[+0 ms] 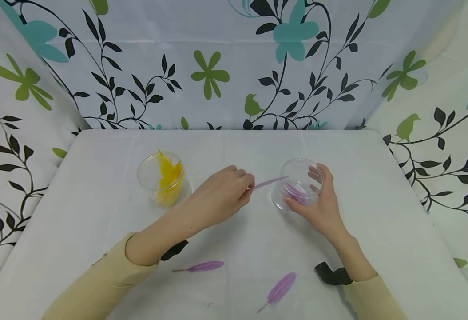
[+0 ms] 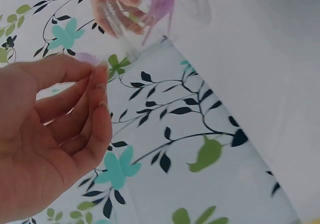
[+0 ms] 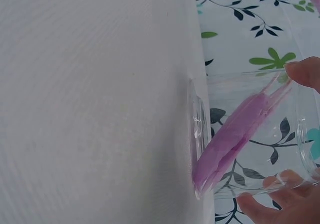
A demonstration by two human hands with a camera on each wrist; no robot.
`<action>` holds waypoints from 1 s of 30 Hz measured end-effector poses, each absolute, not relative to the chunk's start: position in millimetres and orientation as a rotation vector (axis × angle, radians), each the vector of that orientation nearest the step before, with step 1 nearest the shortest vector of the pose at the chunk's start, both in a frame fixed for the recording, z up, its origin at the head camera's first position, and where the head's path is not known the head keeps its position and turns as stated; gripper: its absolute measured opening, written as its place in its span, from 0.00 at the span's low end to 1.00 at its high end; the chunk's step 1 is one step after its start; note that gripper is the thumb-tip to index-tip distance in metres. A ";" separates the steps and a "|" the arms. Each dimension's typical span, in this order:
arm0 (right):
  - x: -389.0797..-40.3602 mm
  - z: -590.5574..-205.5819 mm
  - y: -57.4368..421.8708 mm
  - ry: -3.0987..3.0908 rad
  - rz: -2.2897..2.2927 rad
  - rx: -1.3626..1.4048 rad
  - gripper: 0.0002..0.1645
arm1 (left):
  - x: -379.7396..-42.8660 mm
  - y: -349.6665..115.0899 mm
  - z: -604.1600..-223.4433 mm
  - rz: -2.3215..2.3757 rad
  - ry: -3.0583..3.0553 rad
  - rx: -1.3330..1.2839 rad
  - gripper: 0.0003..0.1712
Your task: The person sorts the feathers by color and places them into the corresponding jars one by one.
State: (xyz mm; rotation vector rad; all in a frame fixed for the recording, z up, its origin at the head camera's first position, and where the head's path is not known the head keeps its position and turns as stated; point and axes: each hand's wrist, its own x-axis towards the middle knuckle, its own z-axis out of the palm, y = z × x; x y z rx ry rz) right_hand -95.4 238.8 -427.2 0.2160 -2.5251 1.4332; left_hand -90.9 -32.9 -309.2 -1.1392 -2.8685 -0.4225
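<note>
My left hand point(image 1: 227, 194) pinches a purple feather point(image 1: 270, 182) between thumb and fingertips, and its far end reaches the rim of a clear cup. In the left wrist view only a bit of that feather point(image 2: 88, 58) shows past the fingertips. My right hand point(image 1: 318, 202) grips this clear cup point(image 3: 295, 134) around its side near the rim. Inside the cup, several purple feathers point(image 3: 232, 139) lean at a slant. Two more purple feathers, one point(image 1: 207, 266) on the left and one point(image 1: 282, 287) on the right, lie on the white table nearer to me.
Behind my left forearm stands a second clear cup point(image 1: 146, 175) with yellow feathers point(image 1: 168, 182) in it. The white table point(image 1: 110, 213) meets patterned cloth point(image 1: 226, 40) at the back and sides. Black straps point(image 1: 331, 274) sit at both wrists.
</note>
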 end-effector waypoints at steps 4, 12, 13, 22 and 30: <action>-94.6 -427.2 239.1 -2.540 1.434 0.209 0.68 | -107.7 -4.3 -293.5 -0.234 -2.871 -1.174 0.09; -94.2 -427.5 240.3 -2.547 1.414 0.217 0.67 | -129.8 41.0 -297.2 0.116 -2.830 -1.230 0.11; -94.0 -427.5 240.5 -2.543 1.412 0.225 0.67 | -131.6 46.0 -299.3 0.145 -2.809 -1.241 0.11; -91.9 -425.3 240.6 -2.505 1.411 0.263 0.67 | -142.9 83.2 -312.7 0.221 -2.857 -1.284 0.14; -93.5 -426.4 238.8 -2.501 1.443 0.269 0.68 | -146.6 84.9 -320.2 0.174 -2.987 -1.273 0.14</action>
